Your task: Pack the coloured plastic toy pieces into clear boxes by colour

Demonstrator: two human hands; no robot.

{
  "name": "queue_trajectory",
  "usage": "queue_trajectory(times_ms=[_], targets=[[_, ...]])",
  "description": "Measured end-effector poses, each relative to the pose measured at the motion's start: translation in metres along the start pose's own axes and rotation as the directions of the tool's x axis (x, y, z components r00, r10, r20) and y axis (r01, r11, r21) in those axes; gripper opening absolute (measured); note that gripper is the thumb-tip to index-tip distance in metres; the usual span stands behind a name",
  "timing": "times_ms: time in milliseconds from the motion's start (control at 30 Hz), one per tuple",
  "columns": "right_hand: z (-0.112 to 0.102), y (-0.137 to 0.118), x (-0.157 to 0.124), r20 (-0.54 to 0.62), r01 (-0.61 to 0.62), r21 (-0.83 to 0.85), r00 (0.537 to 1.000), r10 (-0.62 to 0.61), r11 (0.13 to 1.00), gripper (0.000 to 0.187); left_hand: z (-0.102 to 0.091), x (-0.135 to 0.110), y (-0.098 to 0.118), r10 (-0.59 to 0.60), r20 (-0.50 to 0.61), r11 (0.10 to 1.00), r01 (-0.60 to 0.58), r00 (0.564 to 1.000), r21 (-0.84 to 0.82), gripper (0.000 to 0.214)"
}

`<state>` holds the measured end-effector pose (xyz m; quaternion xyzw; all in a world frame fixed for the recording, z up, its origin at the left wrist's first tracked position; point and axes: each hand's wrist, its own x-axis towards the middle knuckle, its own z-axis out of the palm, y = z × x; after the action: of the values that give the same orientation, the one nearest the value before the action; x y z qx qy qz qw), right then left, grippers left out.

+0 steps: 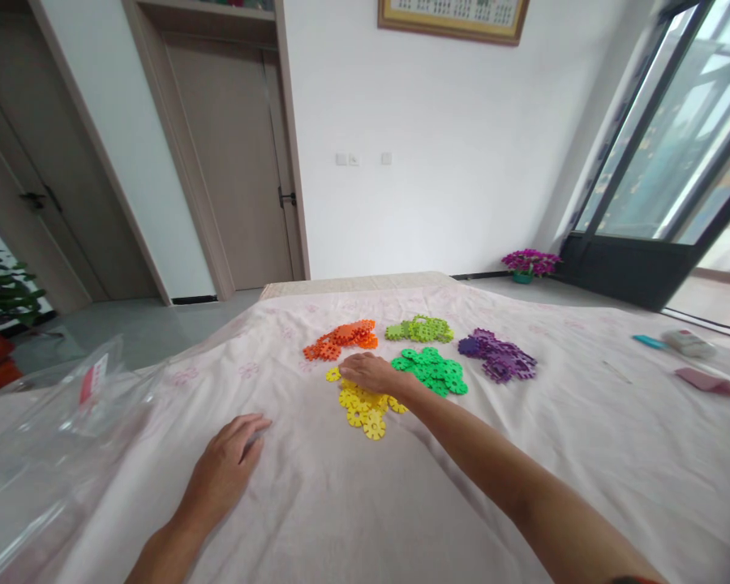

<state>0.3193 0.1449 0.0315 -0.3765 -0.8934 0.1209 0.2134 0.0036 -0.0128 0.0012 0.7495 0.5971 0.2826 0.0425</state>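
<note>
My left hand (228, 458) rests on the pale cloth with its fingers stretched out and the thumb a little apart, holding nothing. My right hand (371, 373) reaches over a pile of yellow snowflake discs (374, 424), its fingers lying over the upper part of the pile; its palm side is hidden. One yellow disc (332, 374) shows just beyond the fingertips. Green snowflake discs (433, 371) lie right of this hand. Behind are orange snowflake discs (344, 338) and lime-green snowflake discs (422, 328). Farther right sits a heap of purple snowflake discs (500, 357).
A wrinkled cloth (316, 503) covers the table. Clear plastic packaging (66, 438) lies at the left edge. To the right are a blue item (648, 341), a whitish packet (689, 344) and a pink piece (709, 381). Beyond the table stand a door (231, 162) and potted flowers (530, 262).
</note>
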Motion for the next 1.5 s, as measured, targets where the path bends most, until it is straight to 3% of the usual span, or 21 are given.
queue_trajectory(times_ms=[100, 233, 400, 600, 733, 967, 1067, 1333, 1500], targets=[[-0.008, -0.003, -0.006, 0.038, 0.041, 0.035, 0.998, -0.042, 0.999, 0.045, 0.0, 0.0, 0.001, 0.006, -0.006, 1.0, -0.006, 1.0, -0.006, 0.031], [-0.017, 0.002, -0.015, -0.067, -0.041, 0.047, 0.997, 0.044, 0.998, 0.051, 0.0, 0.0, 0.0, 0.01, -0.011, 1.0, -0.01, 1.0, 0.001, 0.031], [-0.005, 0.0, -0.031, -0.083, -0.103, -0.015, 0.991, 0.102, 0.995, 0.047, 0.0, 0.001, 0.001, 0.01, -0.01, 1.0, -0.01, 1.0, 0.006, 0.031], [0.009, -0.016, -0.037, -0.229, -0.193, 0.072, 0.952, 0.204, 0.979, 0.049, 0.0, 0.001, 0.001, 0.018, -0.008, 1.0, -0.018, 1.0, -0.008, 0.031], [0.003, -0.004, -0.037, -0.324, -0.206, 0.194, 0.909, 0.261, 0.959, 0.053, 0.0, 0.0, -0.001, 0.007, 0.014, 1.0, -0.007, 1.0, -0.01, 0.031], [0.0, 0.025, -0.047, -0.335, -0.293, 0.199, 0.876, 0.346, 0.935, 0.051, 0.0, 0.0, -0.001, -0.003, 0.014, 1.0, 0.003, 1.0, -0.006, 0.031], [0.0, 0.02, -0.048, -0.351, -0.28, 0.214, 0.872, 0.341, 0.936, 0.053, 0.0, 0.0, 0.0, 0.011, 0.003, 1.0, -0.011, 1.0, -0.008, 0.031], [0.006, -0.006, -0.05, -0.248, -0.196, 0.241, 0.934, 0.256, 0.95, 0.058, -0.003, 0.0, 0.005, 0.013, -0.025, 1.0, -0.014, 1.0, -0.023, 0.031], [0.004, -0.006, -0.056, -0.344, -0.213, 0.268, 0.89, 0.3, 0.94, 0.058, -0.004, 0.0, 0.004, 0.01, -0.015, 0.999, -0.011, 1.0, -0.044, 0.031]])
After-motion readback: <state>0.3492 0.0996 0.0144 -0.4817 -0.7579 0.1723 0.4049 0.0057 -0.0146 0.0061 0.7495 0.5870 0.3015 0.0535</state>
